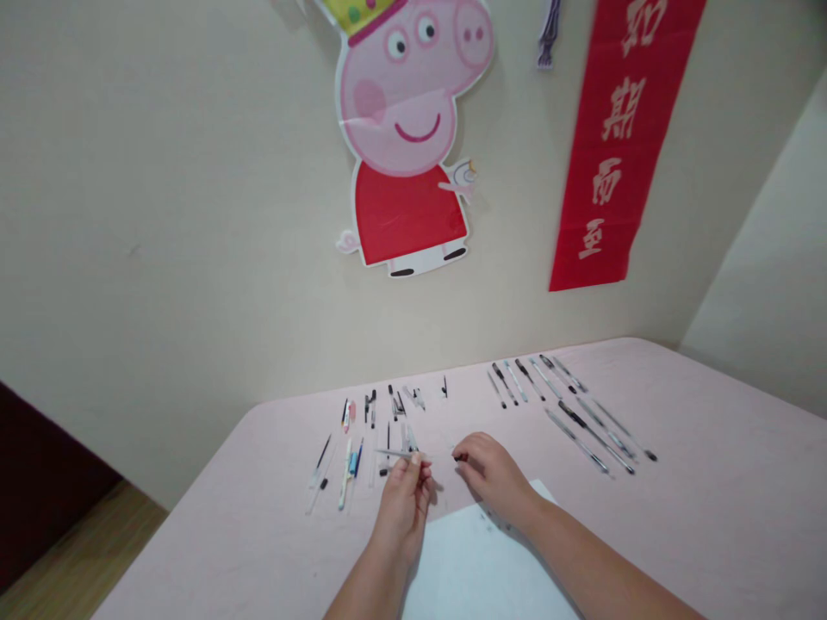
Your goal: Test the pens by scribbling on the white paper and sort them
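Slim grey pen part (391,452) at lower centre of frame, roughly level, sticking out leftward from the left hand (407,498); thumb and fingers clamped on it. Right hand (492,474) just right of centre, low, fingertips pinched together on a small dark piece (458,458); from here I can't tell what part that is. Hands near each other, not touching; the gap between them is too blurry to read. Under the right wrist, bottom centre, white sheet (475,573), few small dark marks (494,522) near its top edge, partly behind the arm. Left of the hands, loose pen parts in rough rows: black caps and clips up top, black-tipped refill (323,450), patterned white barrel (345,474), blue piece (353,465) beside it, pink piece (352,412) further up. Right of the hands, whole-looking pens slanted side by side: upper row incl. black-capped pen (504,384), lower row incl. long dark pen (594,435). All on pink tablecloth (724,499). Behind, pale wall (194,215): pig cutout (412,215) in red dress, top centre; red banner (624,155) with pale characters, upper right; purple hanging thing (549,34) between, top edge. Wood floor (83,547) and dark red panel (39,482) at lower left.
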`<state>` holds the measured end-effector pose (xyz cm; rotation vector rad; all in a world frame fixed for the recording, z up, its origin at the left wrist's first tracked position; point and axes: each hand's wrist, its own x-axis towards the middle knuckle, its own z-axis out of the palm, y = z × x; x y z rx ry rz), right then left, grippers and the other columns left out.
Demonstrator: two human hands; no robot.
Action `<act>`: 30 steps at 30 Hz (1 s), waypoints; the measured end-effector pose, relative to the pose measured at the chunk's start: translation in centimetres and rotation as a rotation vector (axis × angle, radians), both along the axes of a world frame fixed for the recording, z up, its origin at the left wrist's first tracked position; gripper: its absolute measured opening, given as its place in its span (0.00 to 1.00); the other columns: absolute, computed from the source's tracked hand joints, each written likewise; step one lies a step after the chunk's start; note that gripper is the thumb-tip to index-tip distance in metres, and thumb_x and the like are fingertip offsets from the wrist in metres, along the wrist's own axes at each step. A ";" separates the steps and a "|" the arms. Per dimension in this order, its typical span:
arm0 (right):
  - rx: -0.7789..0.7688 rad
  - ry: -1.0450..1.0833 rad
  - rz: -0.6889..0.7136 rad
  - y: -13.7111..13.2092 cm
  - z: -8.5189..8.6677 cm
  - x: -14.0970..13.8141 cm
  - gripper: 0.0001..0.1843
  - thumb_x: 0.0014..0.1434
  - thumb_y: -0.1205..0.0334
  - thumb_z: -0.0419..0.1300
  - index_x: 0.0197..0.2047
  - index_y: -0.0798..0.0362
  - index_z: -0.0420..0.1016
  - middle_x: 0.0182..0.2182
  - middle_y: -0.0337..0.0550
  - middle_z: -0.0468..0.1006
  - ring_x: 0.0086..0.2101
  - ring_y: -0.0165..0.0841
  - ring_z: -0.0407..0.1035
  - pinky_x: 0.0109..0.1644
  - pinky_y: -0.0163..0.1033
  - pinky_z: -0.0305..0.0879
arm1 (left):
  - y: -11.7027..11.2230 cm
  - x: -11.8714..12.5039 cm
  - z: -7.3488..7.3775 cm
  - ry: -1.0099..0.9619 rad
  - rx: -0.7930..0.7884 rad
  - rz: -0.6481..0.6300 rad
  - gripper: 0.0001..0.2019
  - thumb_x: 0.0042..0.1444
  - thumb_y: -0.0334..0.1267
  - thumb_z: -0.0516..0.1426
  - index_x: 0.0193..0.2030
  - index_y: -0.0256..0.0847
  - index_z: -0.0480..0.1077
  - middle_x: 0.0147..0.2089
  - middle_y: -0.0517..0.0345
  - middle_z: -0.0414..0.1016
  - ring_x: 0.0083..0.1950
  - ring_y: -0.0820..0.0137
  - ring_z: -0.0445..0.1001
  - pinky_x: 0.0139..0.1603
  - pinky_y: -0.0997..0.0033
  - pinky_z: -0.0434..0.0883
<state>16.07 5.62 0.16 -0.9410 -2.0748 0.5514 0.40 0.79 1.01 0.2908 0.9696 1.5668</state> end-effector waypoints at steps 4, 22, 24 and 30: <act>-0.056 0.050 -0.023 -0.1 0.0 0.1 0.11 0.50 0.75 0.56 0.35 0.52 0.73 0.32 0.43 0.75 0.36 0.36 0.68 0.43 0.42 0.63 | -0.1 0.0 0.2 0.000 -0.002 0.000 0.06 0.53 0.29 0.62 0.28 0.33 0.70 0.25 0.60 0.71 0.22 0.81 0.70 0.24 0.86 0.70; -0.365 0.303 0.044 -0.3 0.3 -0.6 0.02 0.51 0.66 0.57 0.30 0.51 0.69 0.27 0.40 0.73 0.26 0.30 0.66 0.30 0.35 0.65 | -0.4 0.1 0.8 -0.016 -0.010 -0.020 0.06 0.50 0.28 0.64 0.31 0.35 0.70 0.28 0.59 0.74 0.25 0.78 0.74 0.27 0.83 0.74; -0.352 0.310 0.048 -0.5 0.6 -0.6 0.02 0.50 0.66 0.56 0.30 0.50 0.68 0.27 0.40 0.72 0.27 0.31 0.66 0.32 0.36 0.65 | -0.5 0.1 0.8 -0.012 -0.006 -0.025 0.05 0.51 0.28 0.63 0.30 0.34 0.70 0.27 0.59 0.74 0.25 0.78 0.74 0.28 0.83 0.74; -0.304 0.296 0.053 -0.6 0.9 -0.6 0.02 0.51 0.64 0.58 0.28 0.51 0.69 0.26 0.40 0.71 0.29 0.32 0.66 0.34 0.37 0.65 | -0.5 0.2 1.0 -0.019 -0.006 -0.035 0.05 0.51 0.29 0.64 0.29 0.34 0.70 0.27 0.58 0.74 0.25 0.78 0.73 0.28 0.83 0.74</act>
